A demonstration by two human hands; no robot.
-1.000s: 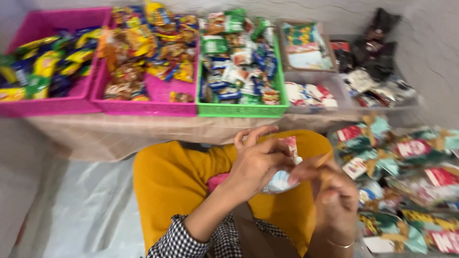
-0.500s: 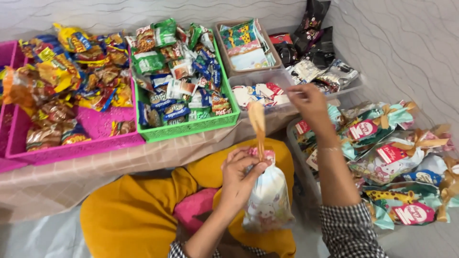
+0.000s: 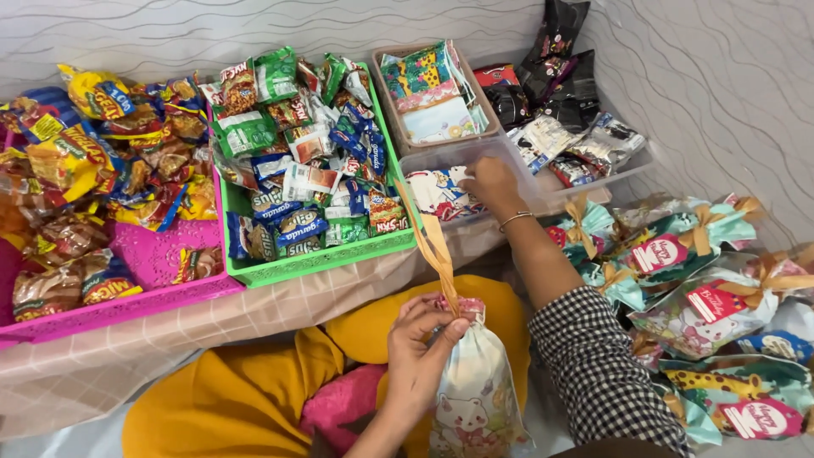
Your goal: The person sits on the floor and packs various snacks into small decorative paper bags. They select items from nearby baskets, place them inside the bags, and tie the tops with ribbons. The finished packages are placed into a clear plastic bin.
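Head view looks down on my lap, where my left hand (image 3: 421,352) is pinched shut around the gathered neck of a small printed gift bag (image 3: 475,399), fingers together on the bunched top. The bag stands upright against my yellow clothing (image 3: 246,399). From its neck a tan ribbon (image 3: 434,246) rises, slanting up and away from the bag. Beyond the bag and to its right, my right hand (image 3: 490,182) reaches out on a checked sleeve (image 3: 598,365), fingers curled at the rim of a clear plastic tub (image 3: 475,161) with printed bags in it; I cannot tell whether it grips anything. Right of the gift bag lies a heap of finished ribbon-tied bags (image 3: 712,288). Farther off, left of the tub, sits a green basket (image 3: 322,259) of snack packets, then a pink basket (image 3: 161,293) beyond it.
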